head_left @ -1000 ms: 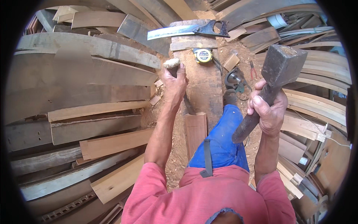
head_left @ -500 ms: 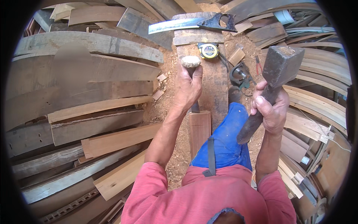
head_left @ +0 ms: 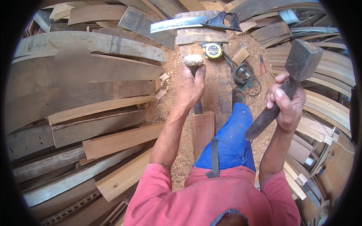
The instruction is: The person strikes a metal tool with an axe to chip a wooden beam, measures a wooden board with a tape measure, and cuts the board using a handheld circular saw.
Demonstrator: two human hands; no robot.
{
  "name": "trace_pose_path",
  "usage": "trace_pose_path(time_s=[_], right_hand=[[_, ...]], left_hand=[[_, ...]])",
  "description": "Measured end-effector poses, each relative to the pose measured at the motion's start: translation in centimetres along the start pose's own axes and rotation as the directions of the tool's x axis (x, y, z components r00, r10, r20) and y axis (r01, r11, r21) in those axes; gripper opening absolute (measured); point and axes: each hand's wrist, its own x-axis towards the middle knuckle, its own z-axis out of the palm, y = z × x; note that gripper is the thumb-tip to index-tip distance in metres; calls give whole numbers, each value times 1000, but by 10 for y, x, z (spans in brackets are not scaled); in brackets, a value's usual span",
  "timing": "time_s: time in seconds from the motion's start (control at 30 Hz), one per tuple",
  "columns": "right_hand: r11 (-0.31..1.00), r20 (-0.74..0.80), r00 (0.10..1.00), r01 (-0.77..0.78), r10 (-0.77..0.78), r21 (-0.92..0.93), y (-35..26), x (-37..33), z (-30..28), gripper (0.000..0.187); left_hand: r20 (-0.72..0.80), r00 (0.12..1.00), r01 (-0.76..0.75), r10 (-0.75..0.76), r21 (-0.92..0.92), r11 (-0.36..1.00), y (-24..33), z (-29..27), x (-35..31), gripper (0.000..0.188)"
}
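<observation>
My left hand (head_left: 190, 84) is wrapped round the handle of a chisel (head_left: 193, 60), whose pale, frayed top end points up at me. Its dark metal shank shows below the fist and meets the end of a reddish-brown wood piece (head_left: 203, 130); the cutting tip itself I cannot make out. To the right, my right hand (head_left: 286, 103) grips a dark mallet (head_left: 302, 60) by its handle. The blocky head is raised to the upper right of the hand, apart from the chisel, and the handle's lower end slants down toward my blue-clad leg (head_left: 226, 139).
A handsaw (head_left: 222, 22) lies across the far end of a plank bench (head_left: 217, 81). Nearer are a yellow-and-black tape measure (head_left: 212, 50), a circular saw (head_left: 244, 75) and red-handled pliers (head_left: 262, 64) on sawdust. Stacked boards (head_left: 109, 67) crowd both sides.
My right hand has moved the mallet to the right, farther from the chisel. My left hand and the chisel stay nearly where they were.
</observation>
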Motion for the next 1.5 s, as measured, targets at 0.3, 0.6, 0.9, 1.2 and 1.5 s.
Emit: trace_pose_path(time_s=[0.3,0.6,0.9,1.2,1.5], right_hand=[[997,-27,998,55,-57,-50,-16,17,16,35],[450,401,854,231,330,-862,37,146,56,32],[540,317,902,117,294,-833,49,172,64,42],[486,452,775,216,442,-847,49,129,50,33],[763,246,912,-103,329,-638,24,86,5,34]], left_hand=[[-123,992,6,3,73,997,-26,-3,11,30],[-67,997,51,-38,193,980,-33,16,22,40],[-43,993,111,-106,122,986,-21,14,16,37],[-19,992,128,-127,61,990,-26,10,-9,22],[305,889,351,-342,25,936,73,-65,-36,18]])
